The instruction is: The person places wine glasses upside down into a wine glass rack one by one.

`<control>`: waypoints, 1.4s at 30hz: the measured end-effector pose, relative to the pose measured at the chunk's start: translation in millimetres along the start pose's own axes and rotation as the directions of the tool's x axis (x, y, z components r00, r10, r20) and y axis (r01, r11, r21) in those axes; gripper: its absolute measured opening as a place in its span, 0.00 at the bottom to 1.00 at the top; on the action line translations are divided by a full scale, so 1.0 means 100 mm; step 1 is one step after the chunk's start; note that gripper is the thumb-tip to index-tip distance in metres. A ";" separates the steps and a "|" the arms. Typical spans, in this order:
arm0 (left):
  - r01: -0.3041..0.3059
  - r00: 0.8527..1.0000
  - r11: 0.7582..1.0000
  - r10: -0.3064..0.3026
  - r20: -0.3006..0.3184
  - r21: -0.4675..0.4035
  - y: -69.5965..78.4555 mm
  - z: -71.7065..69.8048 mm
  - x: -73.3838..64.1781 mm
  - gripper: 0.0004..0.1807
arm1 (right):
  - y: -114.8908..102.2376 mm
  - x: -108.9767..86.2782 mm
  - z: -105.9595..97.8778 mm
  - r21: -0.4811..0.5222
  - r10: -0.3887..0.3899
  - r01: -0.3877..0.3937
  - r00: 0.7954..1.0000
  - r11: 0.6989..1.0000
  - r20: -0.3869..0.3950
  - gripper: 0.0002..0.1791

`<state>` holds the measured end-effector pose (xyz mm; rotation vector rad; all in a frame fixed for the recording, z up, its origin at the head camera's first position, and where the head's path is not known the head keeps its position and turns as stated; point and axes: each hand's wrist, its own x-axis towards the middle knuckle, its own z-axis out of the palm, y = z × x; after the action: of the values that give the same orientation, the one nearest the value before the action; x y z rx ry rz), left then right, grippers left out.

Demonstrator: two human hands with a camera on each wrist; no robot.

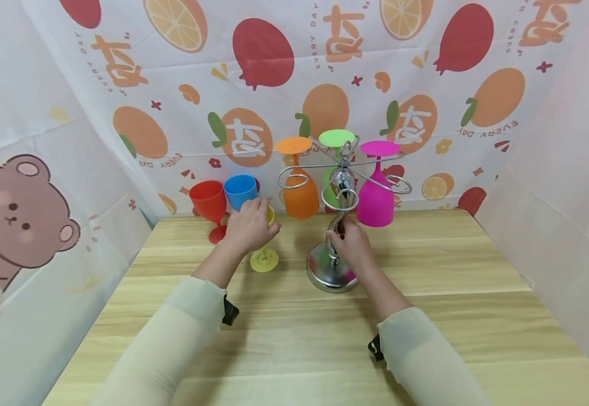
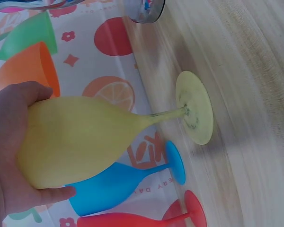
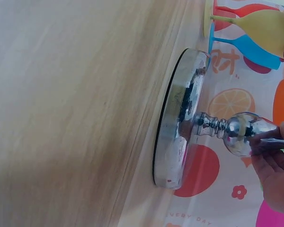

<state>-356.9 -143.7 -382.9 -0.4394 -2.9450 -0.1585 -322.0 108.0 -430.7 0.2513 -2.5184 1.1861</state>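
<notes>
L hand (image 1: 250, 226) grips yellow goblet (image 2: 80, 137) by the bowl (prob. light, stiff plastic, good spot), R hand (image 1: 353, 245) holds chrome rack (image 1: 342, 180) mid-post, prob. heavy, slick

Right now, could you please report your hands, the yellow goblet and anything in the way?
Left hand grips yellow goblet by bowl, upright. Right hand grips chrome rack mid-post. Possibly in the way: blue goblet behind, orange goblet hanging inverted.

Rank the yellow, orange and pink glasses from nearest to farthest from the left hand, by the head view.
1. Yellow glass: held in the left hand.
2. Orange glass: upside down on the left side of the rack.
3. Pink glass: upside down on the rack's right side.
</notes>
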 end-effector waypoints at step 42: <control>0.138 0.941 0.766 0.097 0.325 -0.628 0.03 -0.31 -0.23 0.29 | -0.10 -0.07 -0.28 -0.121 -0.014 0.030 0.991 0.992 0.131 0.14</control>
<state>-329.6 -151.3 -356.5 -0.5596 -3.1488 -1.2535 -305.8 123.4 -409.8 0.3335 -2.6816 1.0319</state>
